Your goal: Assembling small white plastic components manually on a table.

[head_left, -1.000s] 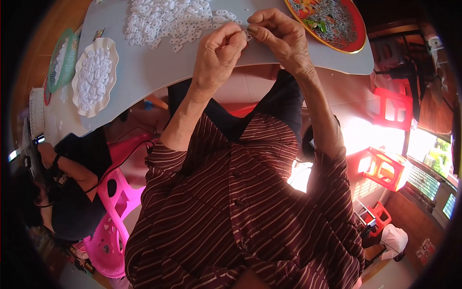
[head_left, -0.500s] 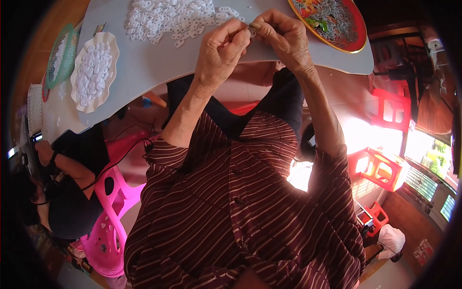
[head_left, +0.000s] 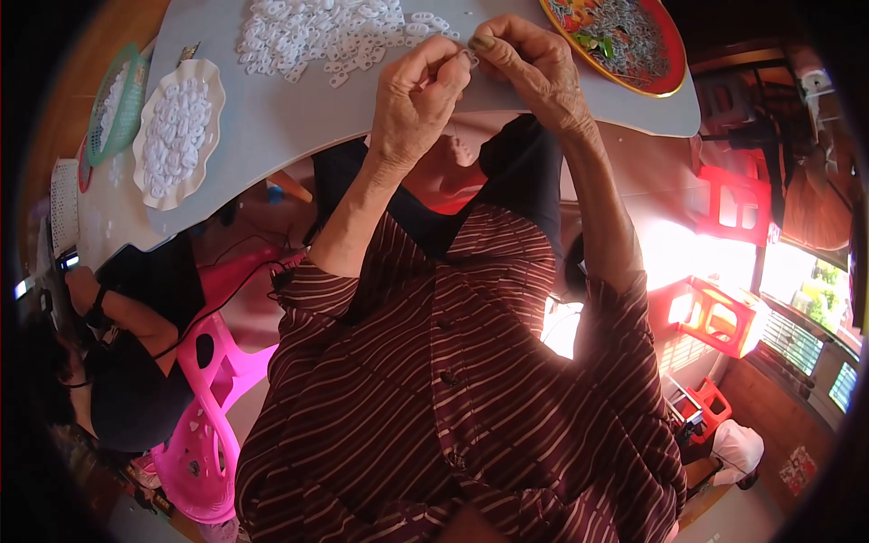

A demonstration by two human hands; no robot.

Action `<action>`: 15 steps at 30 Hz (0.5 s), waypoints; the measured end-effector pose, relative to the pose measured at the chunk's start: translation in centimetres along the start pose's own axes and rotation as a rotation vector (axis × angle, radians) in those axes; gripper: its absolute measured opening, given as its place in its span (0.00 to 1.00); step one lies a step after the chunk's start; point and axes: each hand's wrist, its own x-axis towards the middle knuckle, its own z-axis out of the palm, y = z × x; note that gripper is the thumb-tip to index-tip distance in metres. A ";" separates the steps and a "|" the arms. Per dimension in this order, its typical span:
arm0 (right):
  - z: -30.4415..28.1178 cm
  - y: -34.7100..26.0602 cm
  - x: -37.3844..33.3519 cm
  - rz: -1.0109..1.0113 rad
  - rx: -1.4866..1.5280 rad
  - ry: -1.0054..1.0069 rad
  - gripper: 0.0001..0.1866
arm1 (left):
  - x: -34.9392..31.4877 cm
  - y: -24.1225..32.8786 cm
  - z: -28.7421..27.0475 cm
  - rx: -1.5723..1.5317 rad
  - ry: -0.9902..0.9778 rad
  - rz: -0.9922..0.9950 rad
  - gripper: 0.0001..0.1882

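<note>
Over the table's near edge, my left hand (head_left: 416, 100) is closed in a pinch on a small pale plastic piece (head_left: 471, 58), mostly covered by the fingers. My right hand (head_left: 536, 72) is close beside it, thumb and forefinger pinched near the piece; whatever they grip is too small to make out. Beyond my left hand lies a heap of white plastic pieces (head_left: 317, 36), each with holes. To the right of my right hand, a red-rimmed round tray (head_left: 672, 80) holds many small grey metal parts (head_left: 634, 41) and a few green bits (head_left: 596, 43).
At the table's left stands a scalloped white dish (head_left: 214, 136) of smooth white pieces, beside a green basket (head_left: 136, 104). A person in dark clothes (head_left: 136, 389) sits at left near a pink chair (head_left: 204, 434). Red stools (head_left: 724, 317) stand at right.
My right hand has drawn slightly away from my left fingertips, leaving a small gap. My legs have shifted, and a foot shows more plainly below the table edge.
</note>
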 end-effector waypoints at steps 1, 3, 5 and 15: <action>-0.1 -0.1 -0.1 0.013 0.007 0.000 0.14 | 0.0 -0.2 0.0 -0.001 0.001 0.000 0.04; -0.1 -0.1 -0.1 0.030 0.015 -0.003 0.13 | 0.1 -0.5 0.0 0.082 -0.019 0.050 0.04; -0.1 0.0 -0.2 0.017 -0.016 0.022 0.13 | 0.1 -0.7 0.1 0.083 -0.011 0.069 0.04; 0.2 -0.1 -0.1 0.039 0.043 0.035 0.11 | 0.0 -0.4 0.4 0.026 0.007 0.106 0.05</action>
